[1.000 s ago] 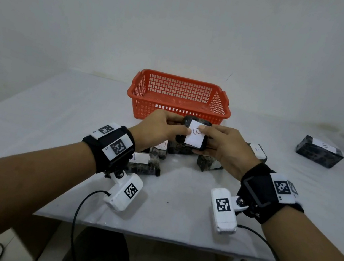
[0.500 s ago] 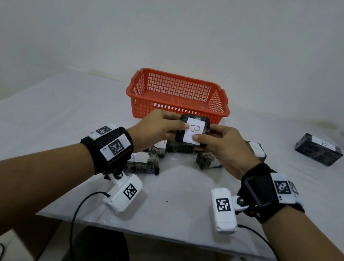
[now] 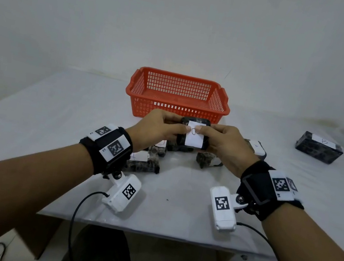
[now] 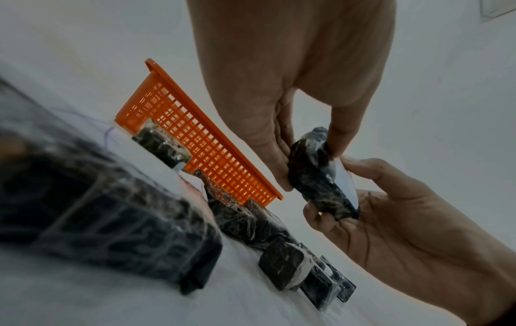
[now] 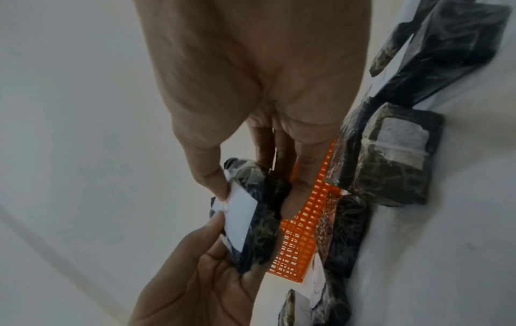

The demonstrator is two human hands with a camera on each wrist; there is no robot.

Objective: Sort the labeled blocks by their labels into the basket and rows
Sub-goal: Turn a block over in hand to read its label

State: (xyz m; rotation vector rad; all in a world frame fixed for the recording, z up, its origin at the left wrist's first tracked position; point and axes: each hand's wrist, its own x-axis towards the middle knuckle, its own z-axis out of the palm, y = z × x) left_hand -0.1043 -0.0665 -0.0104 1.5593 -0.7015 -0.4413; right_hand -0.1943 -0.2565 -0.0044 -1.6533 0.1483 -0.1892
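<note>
Both hands hold one dark marbled block (image 3: 193, 135) up above the table, in front of the orange basket (image 3: 176, 106). Its white label (image 3: 195, 137) faces me with a handwritten letter partly covered by the thumbs. My left hand (image 3: 159, 128) pinches the block's left side, my right hand (image 3: 224, 144) its right side. In the left wrist view the block (image 4: 318, 176) sits between both hands' fingers; in the right wrist view the same block (image 5: 257, 218) shows its label. The basket looks empty.
Several more dark labeled blocks (image 3: 145, 162) lie in a loose cluster on the white table (image 3: 53, 124) under my hands. One labeled block (image 3: 319, 147) lies apart at the far right. Another block (image 3: 257, 148) pokes out behind my right hand. A wall stands behind the basket.
The block has turned slightly in both hands and both thumbs now lie over its label; hands stay at about the same place before the basket.
</note>
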